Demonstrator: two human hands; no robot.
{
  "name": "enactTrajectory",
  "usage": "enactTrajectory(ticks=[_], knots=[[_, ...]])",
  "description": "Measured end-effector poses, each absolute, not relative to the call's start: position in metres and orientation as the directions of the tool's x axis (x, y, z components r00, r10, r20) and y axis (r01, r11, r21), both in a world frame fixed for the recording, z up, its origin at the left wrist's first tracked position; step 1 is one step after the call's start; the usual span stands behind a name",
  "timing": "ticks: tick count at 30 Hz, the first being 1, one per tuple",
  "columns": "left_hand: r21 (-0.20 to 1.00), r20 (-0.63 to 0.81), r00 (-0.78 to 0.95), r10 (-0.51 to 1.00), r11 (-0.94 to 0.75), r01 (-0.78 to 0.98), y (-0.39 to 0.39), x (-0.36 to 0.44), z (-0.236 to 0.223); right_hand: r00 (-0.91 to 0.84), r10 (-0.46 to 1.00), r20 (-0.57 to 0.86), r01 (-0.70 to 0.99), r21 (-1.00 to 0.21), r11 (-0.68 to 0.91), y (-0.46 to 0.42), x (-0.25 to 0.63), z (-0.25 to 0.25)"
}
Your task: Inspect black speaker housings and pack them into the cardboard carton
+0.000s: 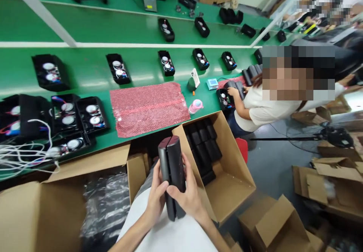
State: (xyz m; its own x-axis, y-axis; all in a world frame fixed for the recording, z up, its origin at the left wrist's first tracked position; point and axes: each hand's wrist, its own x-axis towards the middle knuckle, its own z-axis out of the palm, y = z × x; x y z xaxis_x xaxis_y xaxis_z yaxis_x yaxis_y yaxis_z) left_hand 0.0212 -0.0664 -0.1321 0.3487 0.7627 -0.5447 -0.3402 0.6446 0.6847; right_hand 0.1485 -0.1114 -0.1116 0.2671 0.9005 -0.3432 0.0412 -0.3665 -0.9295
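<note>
Green counter (pixel 90 67): beyond open carton (pixel 235 157). Pink bubble-wrap sheet (pixel 150 110): beyond and left of carton. Black casing (pixel 177 161), gap lengthwise: just left of carton, left hand (pixel 157 195) and right hand (pixel 188 191) clamped on its sides. Pink bottle (pixel 195 106): beyond carton.

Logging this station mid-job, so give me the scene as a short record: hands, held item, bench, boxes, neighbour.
Left hand: gripping the left side of a black casing
Right hand: gripping its right side
Held item: lengthwise gap facing the wearer
Bench: green workbench; pink bubble wrap at the near edge, row of open speaker casings beyond
Right of wrap: pink bottle, propped phone
Right cardboard box: black parts inside
Left cardboard box: clear plastic packaging inside
Neighbour: co-worker in white top, hands at dark casings
</note>
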Motion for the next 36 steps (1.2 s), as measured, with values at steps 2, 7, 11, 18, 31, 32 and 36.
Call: enactTrajectory(ticks=[2, 7, 11, 18, 31, 32, 36], knots=[[0.685, -0.552, 0.374, 0.745, 0.661, -0.306, -0.064, 0.031, -0.133, 0.244, 0.890, -0.384, -0.015, -0.920, -0.393, -0.111, 0.160, -0.115], [0.751, -0.495, 0.513, 0.701, 0.642, -0.152, -0.065, 0.072, -0.169, 0.257, 0.857, -0.448, -0.167, -0.893, -0.417, -0.123, 0.198, -0.145], [0.914, -0.390, 0.714, 0.582, 0.338, 0.224, -0.053, 0.117, -0.228, 0.367, 0.764, -0.530, -0.159, -0.846, -0.510, -0.157, 0.263, -0.213], [0.886, -0.247, 0.804, 0.541, -0.209, 0.413, 0.022, 0.199, -0.358, 0.639, 0.481, -0.600, 0.210, -0.466, -0.860, -0.204, 0.445, -0.404], [0.890, -0.311, 0.792, 0.526, -0.132, 0.437, 0.011, 0.187, -0.416, 0.555, 0.568, -0.608, 0.553, -0.240, -0.798, -0.216, 0.566, -0.582], [0.888, -0.322, 0.794, 0.517, -0.127, 0.442, 0.011, 0.186, -0.417, 0.565, 0.572, -0.594, 0.565, -0.226, -0.794, -0.216, 0.562, -0.581], [0.907, -0.290, 0.808, 0.513, -0.122, 0.403, 0.012, 0.189, -0.419, 0.644, 0.544, -0.538, 0.563, -0.148, -0.813, -0.208, 0.545, -0.569]])
